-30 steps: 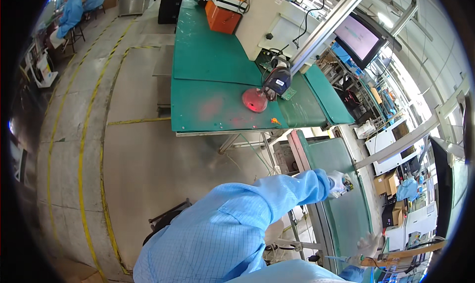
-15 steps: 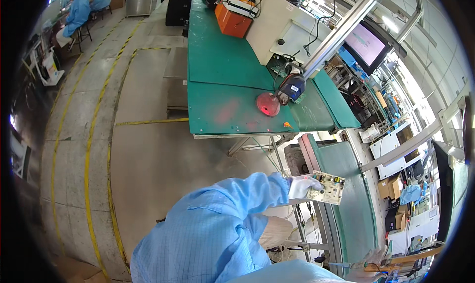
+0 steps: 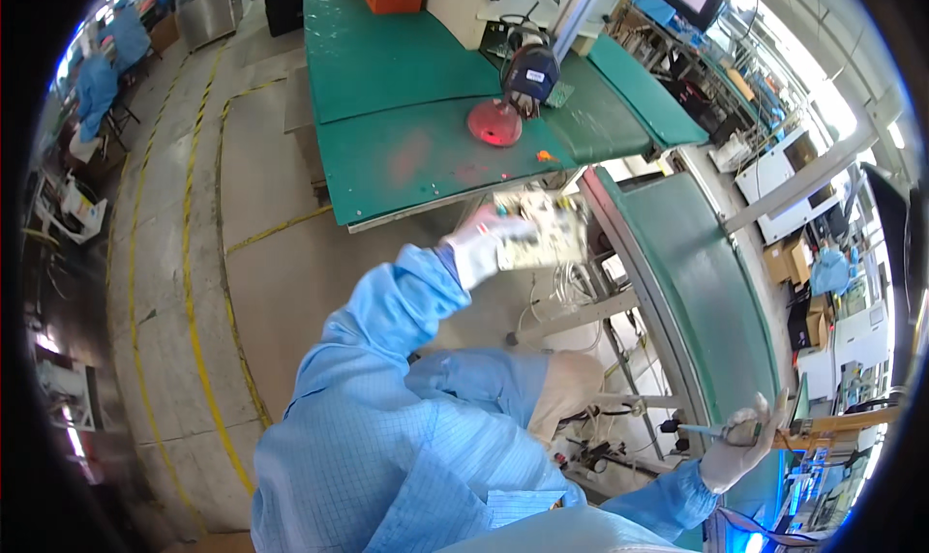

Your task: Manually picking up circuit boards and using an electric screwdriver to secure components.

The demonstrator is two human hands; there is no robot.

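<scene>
My gloved left hand point(image 3: 481, 243) is closed on the near edge of a circuit board point(image 3: 542, 232), pale with small components. The board is held in the air just off the front edge of the green-topped table and is blurred by motion. Low on the right, my gloved right hand point(image 3: 740, 444) has some fingers stretched upward. A slim blue-grey tool point(image 3: 704, 430) lies across its palm, gripped by the thumb side; its exact kind is not clear.
On the green table point(image 3: 397, 171) a barcode scanner point(image 3: 530, 74) stands on a red round base point(image 3: 494, 122), near a small orange piece point(image 3: 546, 156). A green conveyor belt point(image 3: 692, 272) runs along my right. Farther off sit co-workers in blue point(image 3: 124, 38).
My left hand has carried the board leftward and up, toward the table's front edge. My right hand has risen into clearer view. The whole view has shifted.
</scene>
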